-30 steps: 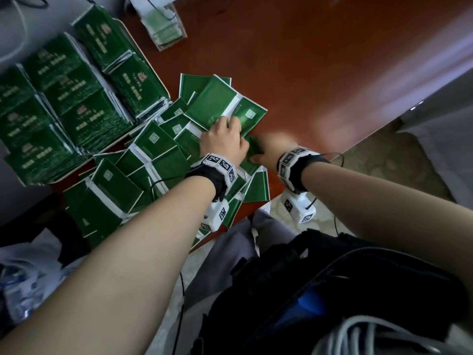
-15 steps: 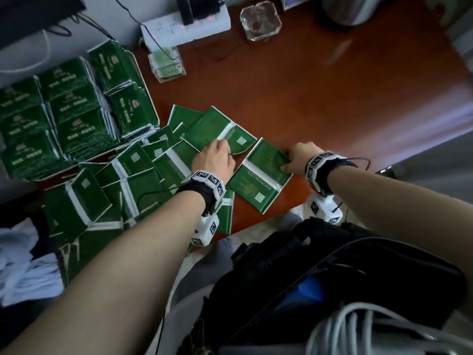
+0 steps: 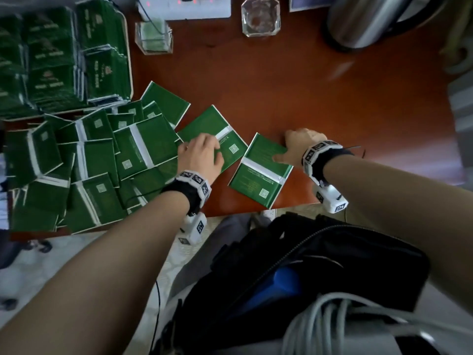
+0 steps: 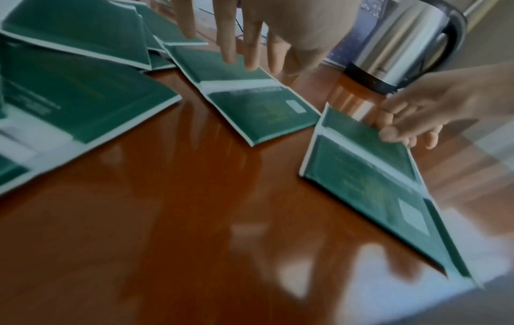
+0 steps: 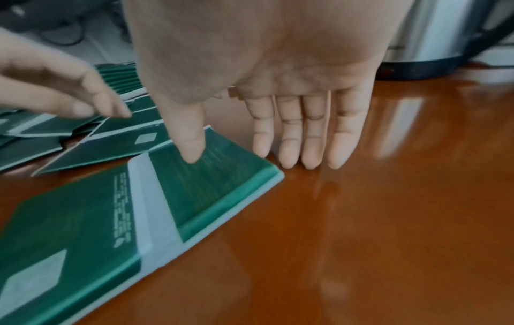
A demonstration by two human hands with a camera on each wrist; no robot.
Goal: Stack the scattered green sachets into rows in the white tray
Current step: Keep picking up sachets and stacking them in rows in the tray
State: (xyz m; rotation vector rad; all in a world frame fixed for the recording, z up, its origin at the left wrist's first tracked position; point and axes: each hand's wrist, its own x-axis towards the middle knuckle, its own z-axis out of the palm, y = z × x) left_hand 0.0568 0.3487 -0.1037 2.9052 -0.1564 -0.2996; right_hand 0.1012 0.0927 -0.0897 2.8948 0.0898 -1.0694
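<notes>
The white tray (image 3: pixel 131 73) at the far left holds upright rows of green sachets (image 3: pixel 51 60). In front of it, loose green sachets (image 3: pixel 97 160) lie heaped on the brown table. My left hand (image 3: pixel 201 153) rests with straight fingers (image 4: pixel 230 52) on a flat sachet (image 3: pixel 220 139) at the heap's right edge. My right hand (image 3: pixel 290 147) is on a small separate stack of sachets (image 3: pixel 258 175). Its thumb (image 5: pixel 192 151) presses on top, and its straight fingers (image 5: pixel 289 151) stand on the table against the stack's far edge.
A steel kettle (image 3: pixel 371 21), a glass ashtray (image 3: pixel 259 17), a clear holder (image 3: pixel 153 37) and a power strip (image 3: pixel 184 6) stand along the back. Bare table (image 3: pixel 332 98) stretches right of the stack. The table's front edge runs just below it; a black bag (image 3: pixel 320 272) is on my lap.
The right hand has slid the small stack rightward out of the heap onto bare table. The left hand has shifted from the heap onto the flat sachet at its right edge.
</notes>
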